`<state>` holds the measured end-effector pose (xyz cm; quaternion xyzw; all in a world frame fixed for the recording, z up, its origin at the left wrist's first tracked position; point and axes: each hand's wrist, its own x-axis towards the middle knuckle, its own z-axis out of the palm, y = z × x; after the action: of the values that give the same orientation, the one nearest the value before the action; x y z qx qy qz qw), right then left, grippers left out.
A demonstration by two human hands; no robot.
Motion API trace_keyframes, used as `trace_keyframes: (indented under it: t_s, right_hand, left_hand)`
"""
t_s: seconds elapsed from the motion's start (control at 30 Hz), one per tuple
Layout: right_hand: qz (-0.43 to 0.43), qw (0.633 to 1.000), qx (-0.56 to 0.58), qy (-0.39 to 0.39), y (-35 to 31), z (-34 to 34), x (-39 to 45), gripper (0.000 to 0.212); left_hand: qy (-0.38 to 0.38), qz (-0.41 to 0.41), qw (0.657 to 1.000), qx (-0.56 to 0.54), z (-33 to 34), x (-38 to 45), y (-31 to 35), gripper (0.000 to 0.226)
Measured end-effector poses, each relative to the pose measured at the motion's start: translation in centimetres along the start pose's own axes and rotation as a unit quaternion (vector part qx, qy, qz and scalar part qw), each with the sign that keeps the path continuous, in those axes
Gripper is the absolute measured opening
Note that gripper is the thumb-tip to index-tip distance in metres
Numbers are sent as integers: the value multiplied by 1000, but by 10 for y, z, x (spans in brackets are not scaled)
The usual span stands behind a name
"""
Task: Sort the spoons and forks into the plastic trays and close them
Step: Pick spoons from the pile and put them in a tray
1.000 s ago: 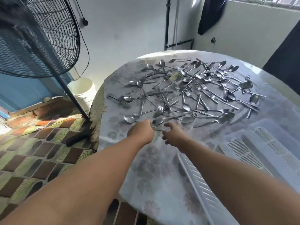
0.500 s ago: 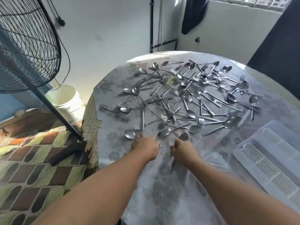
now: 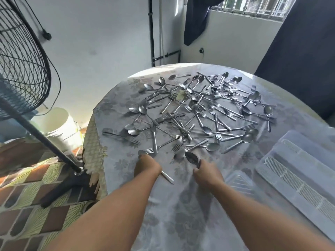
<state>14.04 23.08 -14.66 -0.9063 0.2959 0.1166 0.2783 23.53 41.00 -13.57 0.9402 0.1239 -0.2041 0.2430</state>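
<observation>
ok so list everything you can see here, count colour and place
cutlery: dozens of spoons and forks, too tangled to count, silver, spread over the far half of the table
table: one, round, grey floral cloth, centre
trays: clear white plastic, slotted, table's right edge, count unclear
fan: one, black, on a stand at left
bucket: one, white, on the floor behind the fan pole
curtains: dark, by the window at top right
left hand: grips a utensil, handle sticking out towards the person
right hand: holds a spoon, bowl pointing away
</observation>
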Motion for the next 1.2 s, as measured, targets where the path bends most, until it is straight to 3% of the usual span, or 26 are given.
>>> trace_keyframes:
  t_s: [0.1, 0.23, 0.33, 0.43, 0.57, 0.63, 0.83, 0.93, 1.03, 1.2]
  right_hand:
    - [-64, 997, 21, 41, -5, -9, 8, 4]
    - [-123, 988, -79, 54, -13, -23, 24, 36]
    - [-144, 977, -149, 48, -17, -27, 36, 48]
    - [-157, 968, -192, 34, -17, -24, 43, 43]
    - [-197, 960, -196, 34, -10, -25, 46, 39]
    - [-226, 957, -171, 62, -4, -27, 48, 19]
    - [-237, 950, -118, 168, 13, -63, 54, 29]
    - [-167, 963, -52, 204, 21, -84, 60, 33]
    - [-19, 977, 86, 195, 32, -96, 70, 34]
    - [154, 944, 255, 140, 62, -93, 88, 37]
  left_hand:
    - [19, -24, 999, -22, 8, 2, 2, 45]
    - [60, -14, 998, 13, 17, -3, 6, 34]
    - [34, -31, 998, 43, 19, -9, 11, 45]
    - [-21, -52, 998, 30, 17, -14, 10, 55]
    - [-86, -24, 995, 45, 18, -21, 11, 34]
    - [-85, -10, 996, 24, 20, -28, 19, 33]
    - [-56, 21, 994, -90, 24, -49, 76, 40]
    - [-54, 61, 992, -93, 31, -58, 101, 42]
    - [-48, 171, 984, -26, 37, -60, 123, 31]
    - [-51, 276, 954, 107, 51, -37, 143, 26]
